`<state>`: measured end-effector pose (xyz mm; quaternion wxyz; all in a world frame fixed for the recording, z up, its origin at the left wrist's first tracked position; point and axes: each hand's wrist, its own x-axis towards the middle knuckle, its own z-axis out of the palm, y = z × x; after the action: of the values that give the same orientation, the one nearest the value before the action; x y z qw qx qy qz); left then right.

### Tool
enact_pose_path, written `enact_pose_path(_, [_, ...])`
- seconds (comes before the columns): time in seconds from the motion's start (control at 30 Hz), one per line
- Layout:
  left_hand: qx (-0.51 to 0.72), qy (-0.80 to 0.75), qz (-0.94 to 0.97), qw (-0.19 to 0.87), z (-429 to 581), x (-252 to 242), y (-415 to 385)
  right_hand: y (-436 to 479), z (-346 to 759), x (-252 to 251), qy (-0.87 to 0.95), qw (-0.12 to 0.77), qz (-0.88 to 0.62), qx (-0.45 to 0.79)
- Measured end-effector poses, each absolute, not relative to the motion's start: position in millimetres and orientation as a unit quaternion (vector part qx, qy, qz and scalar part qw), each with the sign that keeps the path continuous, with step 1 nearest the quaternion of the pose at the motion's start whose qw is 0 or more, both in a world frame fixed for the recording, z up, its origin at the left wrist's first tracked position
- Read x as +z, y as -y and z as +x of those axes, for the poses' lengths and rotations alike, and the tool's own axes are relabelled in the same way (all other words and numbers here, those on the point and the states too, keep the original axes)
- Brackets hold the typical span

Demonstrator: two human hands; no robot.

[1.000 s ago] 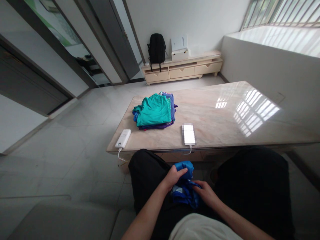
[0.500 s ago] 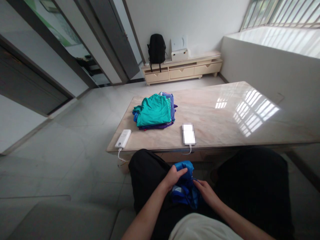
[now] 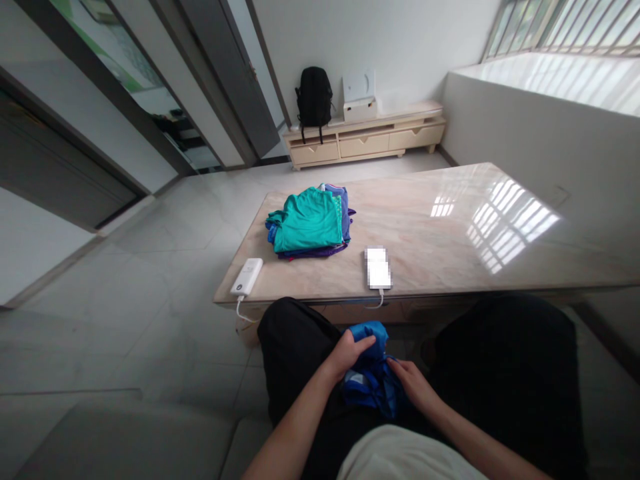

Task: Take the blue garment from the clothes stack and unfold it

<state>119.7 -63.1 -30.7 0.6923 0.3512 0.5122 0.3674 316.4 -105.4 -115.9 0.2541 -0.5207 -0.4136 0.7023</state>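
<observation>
A bunched blue garment lies in my lap between my knees, in shiny fabric with a paler patch. My left hand grips its upper fold. My right hand holds its edge, fingers pinched on the cloth. On the marble table sits a folded pile of clothes, teal on top with blue and purple beneath. Both hands are well below and apart from that pile.
A white power bank and a pixelated phone with cables lie at the table's near edge. Behind stands a low cream cabinet holding a black backpack and a white box.
My right hand has shifted slightly along the blue garment's edge, and the cloth under it has changed shape a little. My left hand and the table items have stayed put.
</observation>
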Motion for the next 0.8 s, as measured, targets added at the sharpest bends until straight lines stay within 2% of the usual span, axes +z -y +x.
enact_pose_path(0.8, [0.365,-0.517,0.358,0.686,120.1,-31.8,62.8,106.4,317.4,-125.6,0.412,0.254,-0.514,0.709])
